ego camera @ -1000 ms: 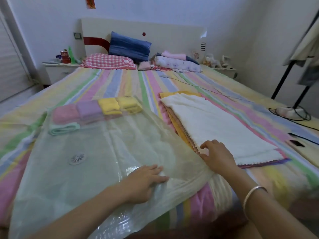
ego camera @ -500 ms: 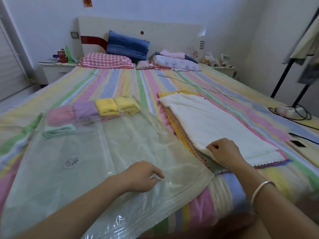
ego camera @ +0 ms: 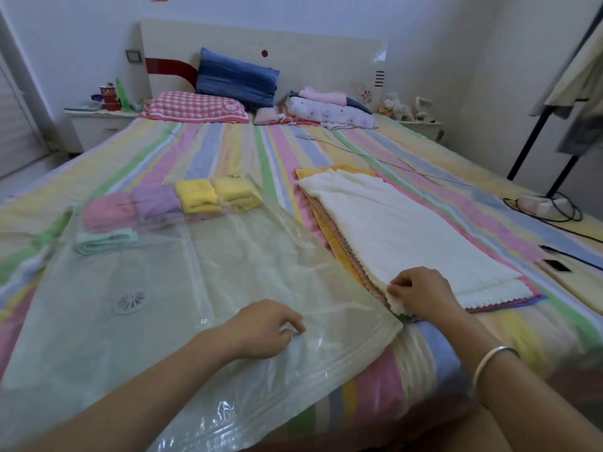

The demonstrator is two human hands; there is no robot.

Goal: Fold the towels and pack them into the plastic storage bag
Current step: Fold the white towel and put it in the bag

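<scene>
Right now the person leans over the near end of a striped bed, both forearms reaching in from the bottom of the frame. The left hand sits at lower centre with its fingers curled, thumb and forefinger pinching the film of the plastic storage bag close to its near edge. That bag lies flat across the left half of the bed, its round valve facing up. At its far end, in the left-centre of the frame, folded towels sit in a row inside it: a pink towel, a purple towel and two yellow towels side by side, with a mint towel lying just in front of the pink one. To the right of the bag, touching its edge, a white towel lies spread out on top of a stack of flat towels whose yellow and pink edges peek out beneath it. The right hand, a silver bracelet on its wrist, is curled over the near left corner of the white towel, pinching it so that the corner is lifted and bunched. Up at the head of the bed lie a blue pillow and a checked pillow; a dark phone rests at the right edge.
</scene>
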